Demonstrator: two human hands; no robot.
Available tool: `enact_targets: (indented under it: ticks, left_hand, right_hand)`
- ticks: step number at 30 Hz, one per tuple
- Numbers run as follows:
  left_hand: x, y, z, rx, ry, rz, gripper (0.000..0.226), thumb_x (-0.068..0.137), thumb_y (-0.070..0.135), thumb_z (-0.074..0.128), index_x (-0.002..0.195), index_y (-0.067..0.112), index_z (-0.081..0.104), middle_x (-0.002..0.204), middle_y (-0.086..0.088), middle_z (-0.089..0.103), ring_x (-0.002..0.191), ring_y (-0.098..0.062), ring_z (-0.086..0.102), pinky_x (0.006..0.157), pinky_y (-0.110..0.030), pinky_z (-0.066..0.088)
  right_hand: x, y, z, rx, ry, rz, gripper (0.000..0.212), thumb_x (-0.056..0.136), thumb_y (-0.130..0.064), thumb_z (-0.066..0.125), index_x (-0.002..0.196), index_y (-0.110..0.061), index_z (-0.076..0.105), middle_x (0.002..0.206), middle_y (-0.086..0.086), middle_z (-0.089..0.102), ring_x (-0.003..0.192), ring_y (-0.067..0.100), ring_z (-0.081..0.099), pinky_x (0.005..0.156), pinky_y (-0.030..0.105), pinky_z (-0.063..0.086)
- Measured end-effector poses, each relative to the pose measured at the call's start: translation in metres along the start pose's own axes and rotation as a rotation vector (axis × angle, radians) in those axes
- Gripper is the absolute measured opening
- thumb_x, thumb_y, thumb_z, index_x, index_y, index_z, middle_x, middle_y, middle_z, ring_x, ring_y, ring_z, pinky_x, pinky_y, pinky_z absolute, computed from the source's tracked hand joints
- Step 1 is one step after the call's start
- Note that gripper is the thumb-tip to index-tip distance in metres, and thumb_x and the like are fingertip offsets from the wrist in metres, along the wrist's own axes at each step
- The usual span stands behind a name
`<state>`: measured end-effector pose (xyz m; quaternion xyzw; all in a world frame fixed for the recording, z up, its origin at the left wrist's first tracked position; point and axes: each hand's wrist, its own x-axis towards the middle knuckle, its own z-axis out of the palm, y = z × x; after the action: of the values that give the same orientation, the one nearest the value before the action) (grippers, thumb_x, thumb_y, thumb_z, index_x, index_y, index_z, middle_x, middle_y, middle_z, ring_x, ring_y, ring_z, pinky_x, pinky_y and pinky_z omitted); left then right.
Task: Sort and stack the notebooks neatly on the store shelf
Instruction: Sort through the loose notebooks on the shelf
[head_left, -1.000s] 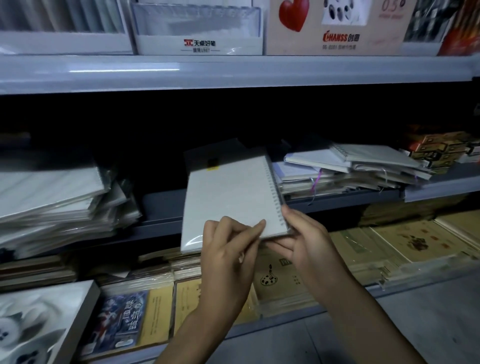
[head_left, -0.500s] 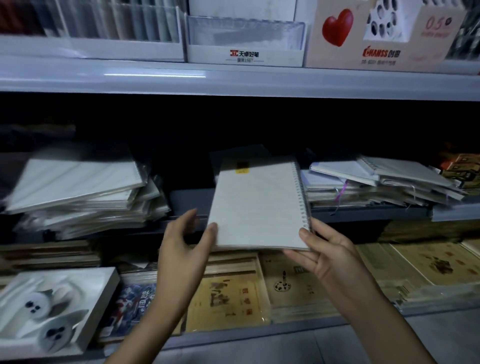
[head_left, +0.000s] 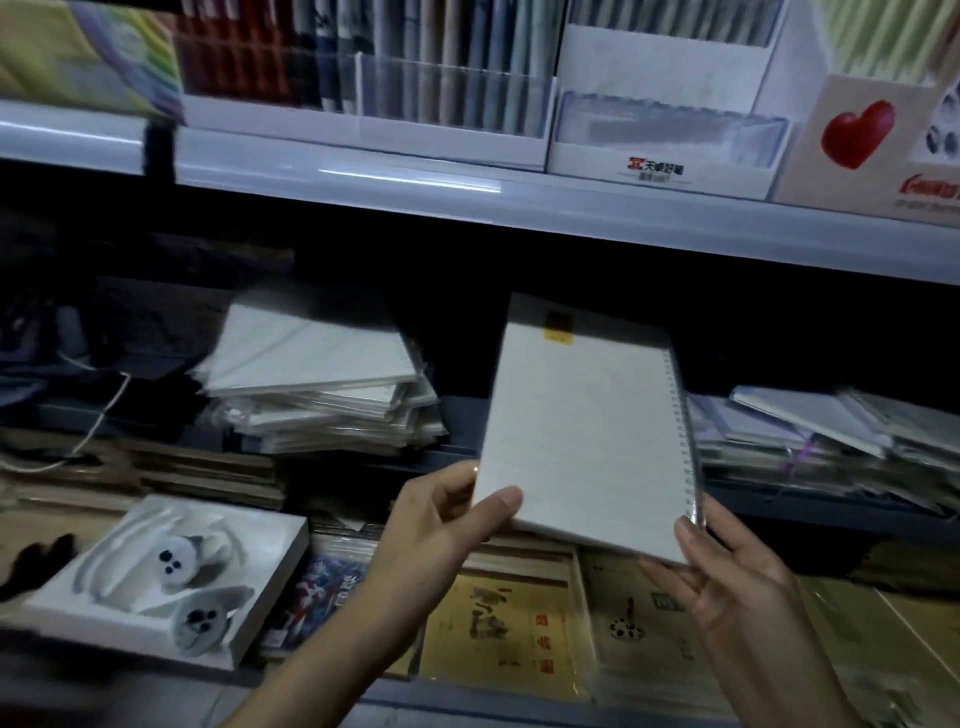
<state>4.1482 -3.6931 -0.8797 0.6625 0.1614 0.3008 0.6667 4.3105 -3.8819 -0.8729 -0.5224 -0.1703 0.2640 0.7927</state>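
Observation:
I hold a white spiral notebook (head_left: 584, 436) in clear wrap, with a yellow sticker near its top and the coil along its right edge. My left hand (head_left: 441, 525) pinches its lower left corner. My right hand (head_left: 727, 582) supports its lower right corner from beneath. The notebook hangs tilted in front of the dark middle shelf (head_left: 460, 415), over the gap between two piles. A messy pile of white wrapped notebooks (head_left: 322, 384) lies to the left. Another untidy pile of notebooks (head_left: 810, 441) lies to the right.
The grey upper shelf (head_left: 415, 192) carries pen display boxes and a box with a red heart (head_left: 857, 135). Below lie yellow-brown exercise books (head_left: 498, 629), a white book with rabbit figures (head_left: 171, 571) and brown book stacks (head_left: 202, 473). A white cable (head_left: 98, 415) hangs at the left.
The view has swung left and drawn closer to the shelf. My left hand has shifted from the notebook's bottom edge to its lower left corner. The notebook stands more upright now.

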Motion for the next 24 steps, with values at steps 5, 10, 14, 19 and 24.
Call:
enact_targets:
  ticks: [5, 10, 14, 19, 24]
  left_hand:
    - [-0.009, 0.014, -0.023, 0.038, 0.134, 0.194, 0.014, 0.101, 0.02, 0.071, 0.112, 0.023, 0.079, 0.101, -0.005, 0.08, 0.093, -0.027, 0.076, 0.079, -0.04, 0.059]
    - [-0.008, 0.028, -0.059, 0.063, 0.36, 0.325, 0.007, 0.098, 0.029, 0.071, 0.099, 0.027, 0.077, 0.082, -0.015, 0.073, 0.074, -0.038, 0.066, 0.065, -0.047, 0.055]
    - [0.001, 0.052, -0.094, 0.181, 0.562, 0.424, 0.029, 0.103, 0.025, 0.065, 0.075, 0.016, 0.063, 0.062, 0.0, 0.062, 0.058, -0.01, 0.057, 0.057, -0.03, 0.042]
    - [0.021, 0.074, -0.142, 0.179, 0.716, 0.438, 0.042, 0.105, 0.04, 0.063, 0.076, 0.01, 0.062, 0.055, -0.001, 0.057, 0.052, -0.011, 0.051, 0.056, -0.034, 0.04]
    - [0.049, 0.068, -0.188, 0.373, 0.874, 0.318, 0.049, 0.097, 0.051, 0.067, 0.071, 0.01, 0.061, 0.06, -0.006, 0.056, 0.057, -0.018, 0.052, 0.062, -0.039, 0.043]
  right_hand:
    - [0.0, 0.007, 0.039, 0.052, -0.066, -0.016, 0.047, 0.081, -0.006, 0.057, 0.128, -0.01, 0.063, 0.112, 0.009, 0.078, 0.086, 0.023, 0.078, 0.063, 0.029, 0.063]
    - [0.007, 0.018, 0.095, 0.017, -0.177, -0.048, 0.041, 0.086, -0.01, 0.058, 0.127, -0.009, 0.064, 0.117, 0.009, 0.076, 0.095, 0.02, 0.076, 0.067, 0.028, 0.063]
    - [0.016, 0.017, 0.147, -0.122, -0.308, -0.119, 0.028, 0.099, -0.012, 0.054, 0.125, -0.011, 0.063, 0.115, 0.007, 0.077, 0.096, 0.029, 0.077, 0.067, 0.028, 0.063]
    - [0.035, 0.017, 0.215, -0.257, -0.327, -0.195, 0.037, 0.104, -0.018, 0.055, 0.137, -0.001, 0.055, 0.119, 0.017, 0.071, 0.081, 0.032, 0.078, 0.055, 0.025, 0.06]
    - [0.056, 0.034, 0.252, -0.613, -0.21, -0.267, 0.041, 0.104, -0.037, 0.057, 0.104, 0.004, 0.064, 0.061, 0.008, 0.069, 0.042, 0.023, 0.063, 0.039, 0.03, 0.047]
